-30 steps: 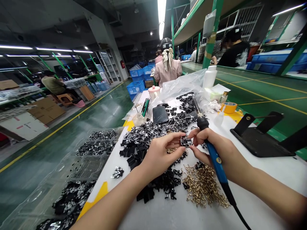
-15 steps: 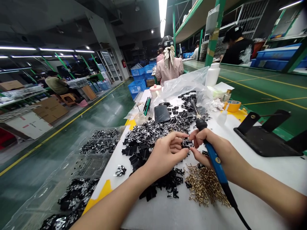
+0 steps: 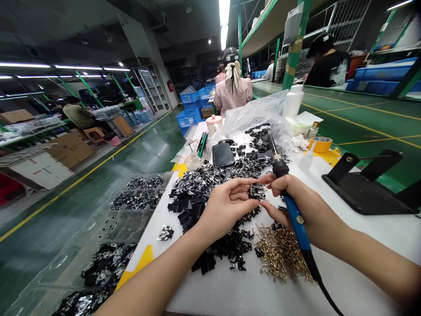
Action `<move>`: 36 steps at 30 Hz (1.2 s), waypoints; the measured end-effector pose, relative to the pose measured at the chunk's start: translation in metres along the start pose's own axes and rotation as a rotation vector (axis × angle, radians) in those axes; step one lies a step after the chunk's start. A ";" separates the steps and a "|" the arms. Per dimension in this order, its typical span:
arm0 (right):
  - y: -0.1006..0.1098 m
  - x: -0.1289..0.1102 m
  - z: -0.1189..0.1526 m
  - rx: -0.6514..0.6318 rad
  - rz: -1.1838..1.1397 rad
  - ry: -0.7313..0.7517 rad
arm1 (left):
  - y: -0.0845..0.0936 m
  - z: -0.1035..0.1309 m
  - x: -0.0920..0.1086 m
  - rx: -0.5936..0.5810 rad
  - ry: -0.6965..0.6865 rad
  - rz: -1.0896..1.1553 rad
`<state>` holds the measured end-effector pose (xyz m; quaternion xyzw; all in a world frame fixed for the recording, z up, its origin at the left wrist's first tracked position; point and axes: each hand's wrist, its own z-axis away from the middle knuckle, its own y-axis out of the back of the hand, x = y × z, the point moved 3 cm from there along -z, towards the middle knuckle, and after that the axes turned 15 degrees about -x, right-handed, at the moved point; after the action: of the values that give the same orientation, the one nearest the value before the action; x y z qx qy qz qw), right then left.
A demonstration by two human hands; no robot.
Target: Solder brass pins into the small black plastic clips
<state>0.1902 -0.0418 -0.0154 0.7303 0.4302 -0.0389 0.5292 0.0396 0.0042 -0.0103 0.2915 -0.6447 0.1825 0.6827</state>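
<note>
Between thumb and fingers, my left hand [image 3: 226,206] grips a small black part with shiny metal strips [image 3: 257,191]. My right hand [image 3: 296,204] holds a blue-handled soldering iron [image 3: 294,219], its tip pointing up and away. The right thumb and fingertips also reach the small part's right side. Beneath and beyond the hands spreads a heap of black and silver metal parts [image 3: 210,180]. A pile of brass-coloured bent pins [image 3: 283,254] lies below my right hand. One loose black-and-silver part [image 3: 165,233] sits apart at the left on the white tabletop [image 3: 230,294].
A dark phone [image 3: 222,155] lies behind the heap. At the right stand a black metal stand [image 3: 368,188] and a roll of yellow tape [image 3: 320,145]. Clear compartment trays [image 3: 128,228] of parts line the left edge. A co-worker [image 3: 233,94] sits ahead.
The soldering iron and my right hand have shifted slightly. The small part has turned a little between my fingers and shows more of its face.
</note>
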 end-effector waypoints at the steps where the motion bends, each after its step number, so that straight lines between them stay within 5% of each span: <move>1: -0.001 0.000 0.000 -0.006 0.008 0.003 | 0.000 0.000 0.000 0.001 0.002 -0.001; 24: 0.001 0.006 0.000 -0.094 -0.034 -0.067 | 0.004 0.005 0.008 0.051 -0.118 -0.286; 36: -0.001 -0.003 0.001 -0.034 -0.011 0.031 | 0.014 -0.002 -0.002 0.083 0.115 0.112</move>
<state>0.1879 -0.0443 -0.0149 0.7193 0.4429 -0.0232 0.5347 0.0322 0.0160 -0.0103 0.2723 -0.6117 0.2634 0.6945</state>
